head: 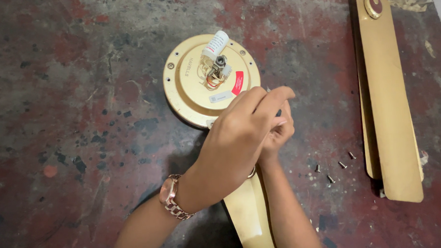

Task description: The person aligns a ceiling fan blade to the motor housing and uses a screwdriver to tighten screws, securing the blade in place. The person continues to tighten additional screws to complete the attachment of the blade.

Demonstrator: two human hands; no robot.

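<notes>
Hands: both are meeting in the middle of the frame, just right of the motor and above the blade below.
Left hand point(240, 138): it is lying on top of the right one, with its fingers curled in and its fingertips pinching together. I cannot tell what it is pinching, if anything. A watch point(173, 197) is sitting on its wrist, lower left of the middle.
Right hand point(278, 131): it is mostly hiding under the left hand. Its fingers are bending in. Something small and dark is peeking out by the fingertips, but it is too small to tell what it is or which hand is holding it.
Motor point(199, 83): this round gold disc is lying flat at the upper middle of the frame. A white tube point(215, 45) and some wires are sitting on top of it.
Blade point(250, 216): this gold blade is running from under the hands down to the bottom edge.
Spare blades point(388, 98): they are lying stacked along the right side, well apart from the hands.
Screws point(335, 166): four little ones are lying loose on the table, between the hands and the spare blades.
Table point(59, 120): it is dark and blotchy with red patches.
</notes>
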